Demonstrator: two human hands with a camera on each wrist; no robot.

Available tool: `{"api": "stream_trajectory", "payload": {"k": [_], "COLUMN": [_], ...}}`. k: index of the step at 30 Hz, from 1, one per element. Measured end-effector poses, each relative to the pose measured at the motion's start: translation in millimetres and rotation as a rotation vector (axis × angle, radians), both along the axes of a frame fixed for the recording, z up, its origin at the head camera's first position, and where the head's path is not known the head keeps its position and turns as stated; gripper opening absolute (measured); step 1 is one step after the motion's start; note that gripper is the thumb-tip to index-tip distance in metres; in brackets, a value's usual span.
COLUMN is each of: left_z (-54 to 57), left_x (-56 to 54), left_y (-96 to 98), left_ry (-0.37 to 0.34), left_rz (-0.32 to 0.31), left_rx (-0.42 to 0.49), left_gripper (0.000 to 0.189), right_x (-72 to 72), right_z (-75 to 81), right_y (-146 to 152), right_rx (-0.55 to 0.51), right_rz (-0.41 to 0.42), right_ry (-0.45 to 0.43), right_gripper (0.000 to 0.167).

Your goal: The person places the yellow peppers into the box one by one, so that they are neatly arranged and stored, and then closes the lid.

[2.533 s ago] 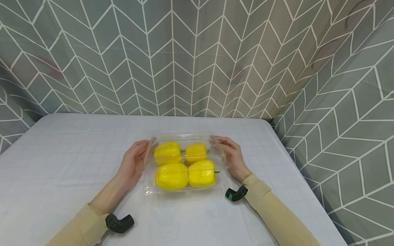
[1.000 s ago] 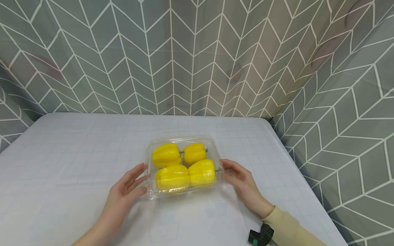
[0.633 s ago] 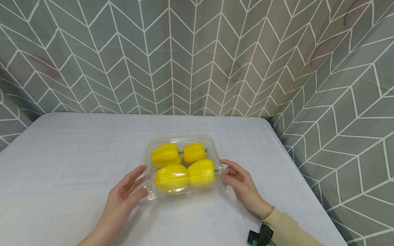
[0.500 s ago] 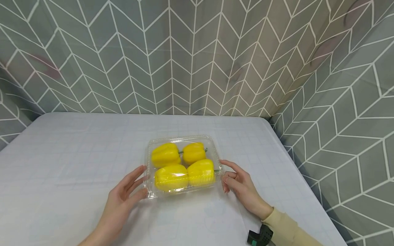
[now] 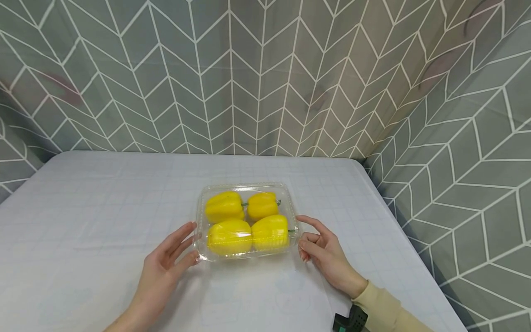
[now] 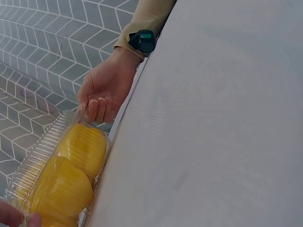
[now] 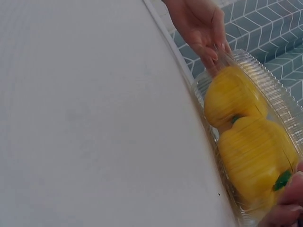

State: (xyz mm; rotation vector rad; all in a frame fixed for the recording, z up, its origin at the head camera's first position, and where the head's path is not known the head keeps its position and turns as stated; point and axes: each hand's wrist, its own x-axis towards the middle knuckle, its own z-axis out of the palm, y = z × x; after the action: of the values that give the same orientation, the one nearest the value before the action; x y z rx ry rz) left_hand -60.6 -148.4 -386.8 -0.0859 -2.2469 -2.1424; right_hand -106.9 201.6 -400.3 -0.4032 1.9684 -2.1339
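Observation:
A clear plastic clamshell container (image 5: 242, 187) with its lid down sits mid-table, holding several yellow bell peppers (image 5: 230, 237) with green stems. My left hand (image 5: 159, 265) grips its left edge near the front corner, thumb towards me and fingers along the side. At the opposite edge, my right hand (image 5: 327, 258) pinches the rim; its index finger reaches along the side while the other fingers curl. In the left wrist view, the right hand (image 6: 108, 85) holds the container's far end at the rim. The right wrist view has the left hand (image 7: 201, 30) at the other end.
A pale cloth covers the table (image 5: 103, 198). Grey curtains (image 5: 249, 78) with white zigzag lines hang behind it and on the right. A black wrist device (image 5: 351, 319) sits at the right sleeve (image 5: 387, 306).
Both hands have come nearer along the container's sides, from its back part towards the front. The container turned slightly, then straightened a little over the last half second.

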Motion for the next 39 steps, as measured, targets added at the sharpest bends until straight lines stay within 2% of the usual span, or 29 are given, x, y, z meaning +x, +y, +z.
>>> {"api": "stream_trajectory", "payload": {"k": [7,14,24,29,39], "left_z": [-1.3,-3.2,-1.2,-2.2,-5.1], "left_x": [-1.3,-0.1,0.3,-0.4,-3.3], "left_y": [-0.6,0.5,-2.6,-2.7,0.9], "left_ry": [-0.025,-0.026,-0.066,-0.077,-0.065], "left_rz": [0.031,0.066,0.03,0.038,0.109], "left_rx": [0.037,0.063,0.116,0.106,0.047], "left_gripper": [0.056,0.051,0.058,0.059,0.054], "right_x": [2.0,3.6,3.5,3.7,4.1], "right_z": [-3.2,-3.0,-1.0,-1.0,-2.4], "right_y": [-4.9,-6.8,-6.1,-6.0,-7.5], "right_rx": [-0.013,-0.01,-0.039,-0.048,-0.034], "right_rz": [-0.032,-0.032,-0.003,0.008,0.006], "right_ry": [0.023,0.029,0.015,-0.001,0.012], "right_gripper": [0.047,0.049,0.051,0.052,0.053]}}
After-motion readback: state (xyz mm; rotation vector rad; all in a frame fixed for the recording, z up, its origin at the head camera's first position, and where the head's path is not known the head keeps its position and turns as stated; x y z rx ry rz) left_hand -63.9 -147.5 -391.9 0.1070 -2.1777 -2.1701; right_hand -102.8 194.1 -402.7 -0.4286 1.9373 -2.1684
